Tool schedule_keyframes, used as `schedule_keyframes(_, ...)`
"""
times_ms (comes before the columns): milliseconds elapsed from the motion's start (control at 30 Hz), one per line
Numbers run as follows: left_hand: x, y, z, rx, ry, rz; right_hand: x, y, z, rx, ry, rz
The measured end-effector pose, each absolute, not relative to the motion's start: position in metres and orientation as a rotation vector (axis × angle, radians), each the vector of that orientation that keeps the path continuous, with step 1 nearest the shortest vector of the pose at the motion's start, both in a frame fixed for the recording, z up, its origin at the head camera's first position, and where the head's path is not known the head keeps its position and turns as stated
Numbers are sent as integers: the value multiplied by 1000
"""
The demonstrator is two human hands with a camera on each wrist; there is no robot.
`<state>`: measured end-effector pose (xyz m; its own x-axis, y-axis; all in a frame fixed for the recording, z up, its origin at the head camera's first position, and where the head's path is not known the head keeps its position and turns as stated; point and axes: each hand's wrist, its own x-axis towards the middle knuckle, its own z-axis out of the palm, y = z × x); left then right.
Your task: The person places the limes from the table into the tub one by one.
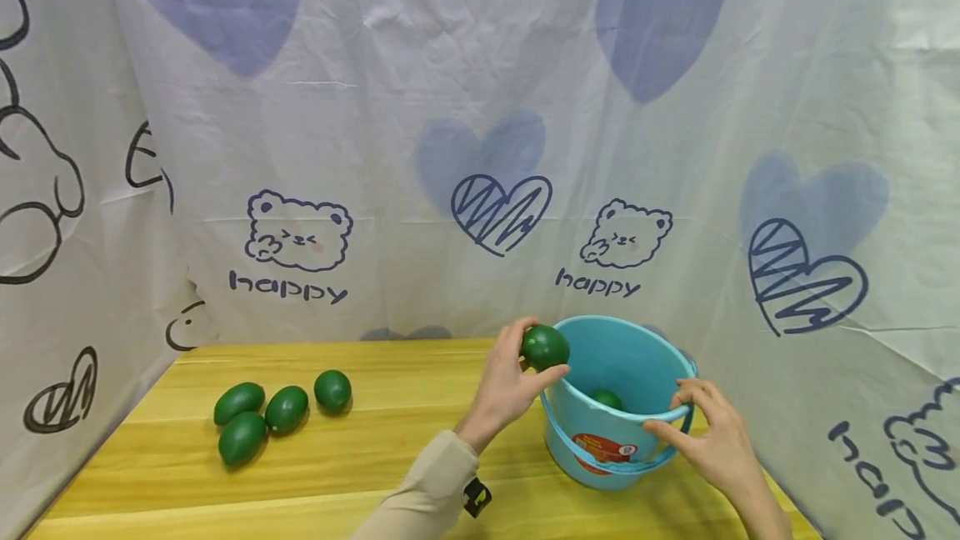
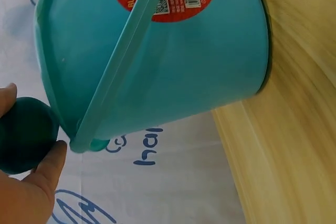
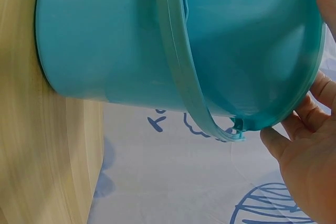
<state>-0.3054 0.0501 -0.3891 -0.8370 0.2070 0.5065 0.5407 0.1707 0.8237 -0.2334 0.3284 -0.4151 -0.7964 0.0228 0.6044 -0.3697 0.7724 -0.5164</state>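
Dark-green oval fruit (image 1: 546, 347) pinched by left hand (image 1: 504, 383), between thumb (image 1: 553, 374) and fingers (image 1: 519, 328). Light-blue plastic bucket (image 1: 572, 421) alongside, contact unclear; rim (image 1: 600, 318) gripped by right hand (image 1: 722, 444).

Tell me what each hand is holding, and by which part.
Left hand: a green fruit, pinched around its body between thumb and fingers. Right hand: the blue bucket, held by its rim, right side.

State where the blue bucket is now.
In the head view, the blue bucket stands right of centre on the wood-grain table, gripped by the right hand, with the left hand holding a green fruit at its left edge.
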Motion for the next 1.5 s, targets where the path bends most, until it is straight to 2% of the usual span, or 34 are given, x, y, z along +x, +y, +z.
schedule_keyframes(233,-307,62,-393,-820,-2140,-1659,-234,328,-416,258,-2357,846)
schedule_keyframes(700,-318,76,-390,-738,-2290,-1362,-235,329,-416,269,-2354,846)
schedule_keyframes(1500,-331,89,-388,-679,-2344,-1353,-235,328,-417,269,-2342,850)
